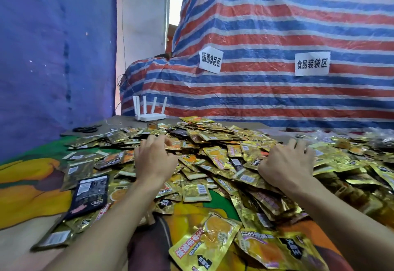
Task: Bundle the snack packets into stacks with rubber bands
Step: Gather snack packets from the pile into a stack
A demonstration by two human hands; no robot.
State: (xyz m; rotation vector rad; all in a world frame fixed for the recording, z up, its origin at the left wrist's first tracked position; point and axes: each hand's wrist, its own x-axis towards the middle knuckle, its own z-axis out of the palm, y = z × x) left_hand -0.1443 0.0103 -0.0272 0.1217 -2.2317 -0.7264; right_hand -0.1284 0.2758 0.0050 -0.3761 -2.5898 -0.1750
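Note:
A big heap of gold snack packets [215, 153] covers the table from the middle to the right edge. My left hand [154, 160] lies on the left side of the heap, fingers loosely curled over the packets. Further right, my right hand [286, 164] rests on the heap with its fingers spread into the packets. Neither hand visibly grips a packet. A larger dark packet [89, 196] lies at the left. Two big gold packets [209, 243] lie nearest to me. No rubber bands show clearly.
A colourful printed cloth [32, 175] covers the table. Black scissors [86, 129] and a white router [150, 112] sit at the far left edge. A striped tarp [277, 36] with two paper labels rises behind. A blue sheet [53, 57] hangs at left.

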